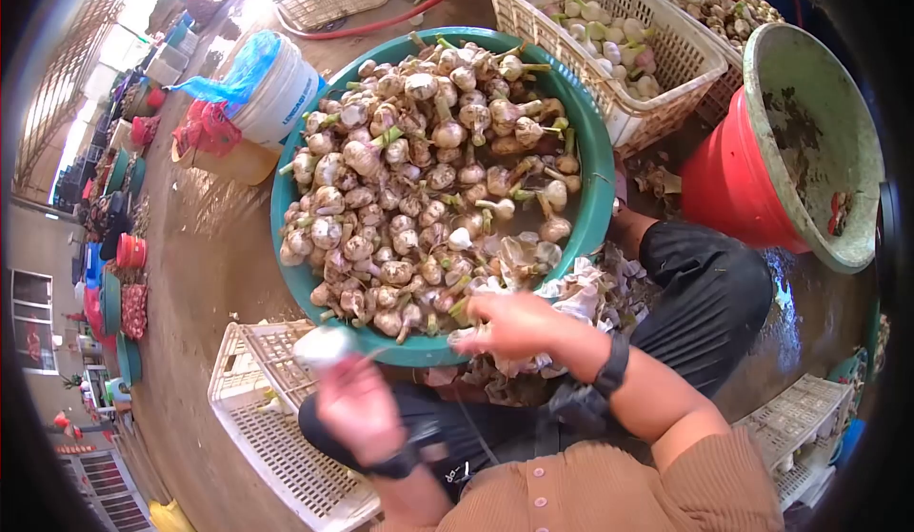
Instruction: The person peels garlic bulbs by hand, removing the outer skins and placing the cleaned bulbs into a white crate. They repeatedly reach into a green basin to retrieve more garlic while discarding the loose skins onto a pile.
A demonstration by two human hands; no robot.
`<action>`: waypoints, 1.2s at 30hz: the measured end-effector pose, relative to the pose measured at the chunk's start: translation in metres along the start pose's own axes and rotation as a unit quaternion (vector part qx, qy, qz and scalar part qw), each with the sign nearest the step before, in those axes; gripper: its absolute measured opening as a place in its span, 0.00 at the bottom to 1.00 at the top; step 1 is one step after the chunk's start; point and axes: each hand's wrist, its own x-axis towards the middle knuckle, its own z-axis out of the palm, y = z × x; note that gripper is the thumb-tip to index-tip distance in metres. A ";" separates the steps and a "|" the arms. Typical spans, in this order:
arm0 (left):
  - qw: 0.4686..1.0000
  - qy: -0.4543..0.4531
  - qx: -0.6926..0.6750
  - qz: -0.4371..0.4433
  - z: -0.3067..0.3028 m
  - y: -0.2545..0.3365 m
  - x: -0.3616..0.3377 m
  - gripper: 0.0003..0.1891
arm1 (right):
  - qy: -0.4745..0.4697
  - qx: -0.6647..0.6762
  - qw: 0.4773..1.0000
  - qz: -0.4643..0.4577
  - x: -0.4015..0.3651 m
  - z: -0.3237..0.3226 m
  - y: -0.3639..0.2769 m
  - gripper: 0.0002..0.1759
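Observation:
My left hand (pixel 360 418), smeared by motion, is closed around a whitish garlic bulb (pixel 324 347) at the near left edge of the tub. My right hand (pixel 519 327) is over the tub's near rim, its fingers apart and bent toward the garlic, with nothing plainly held. The green tub (pixel 598 165) is heaped with garlic bulbs (pixel 419 86), mostly brown and dirt-stained with short cut stems. One clean white bulb (pixel 460 239) lies among them. Loose garlic skins (pixel 581 289) are piled beside my right hand, against the tub's rim and my leg.
A white crate (pixel 286 465) holding a few bulbs is at my left knee. Beyond the tub, another crate (pixel 657 113) holds cleaner garlic. A red bucket (pixel 724 184) leans at the right. A white bucket (pixel 286 94) with blue netting stands at the left. A red hose (pixel 419 3) crosses the wet floor.

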 end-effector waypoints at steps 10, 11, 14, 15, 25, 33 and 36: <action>0.983 0.013 0.154 -0.104 0.010 -0.032 0.005 0.14 | 0.170 -0.096 0.936 0.294 0.106 -0.018 0.147 0.27; 0.969 -0.020 0.208 -0.133 0.015 -0.054 0.009 0.16 | 0.148 -0.096 0.956 0.235 0.098 -0.015 0.133 0.25; 0.907 -0.061 0.338 -0.243 0.032 -0.110 0.005 0.28 | 0.284 0.447 0.848 0.030 0.079 0.007 0.077 0.28; 0.902 -0.079 0.332 -0.263 0.040 -0.122 0.003 0.25 | 0.282 0.452 0.846 -0.021 0.065 0.009 0.050 0.31; 0.861 -0.132 0.413 -0.265 0.046 -0.086 0.005 0.09 | 0.173 -0.287 0.893 -0.299 0.007 0.013 0.016 0.02; 0.835 -0.191 0.381 -0.348 0.024 -0.086 0.014 0.14 | 0.094 0.073 0.993 -0.026 0.012 0.020 0.032 0.09; 0.844 -0.211 0.364 -0.332 0.023 -0.084 0.016 0.21 | 0.084 0.373 0.923 0.036 0.005 0.025 0.035 0.06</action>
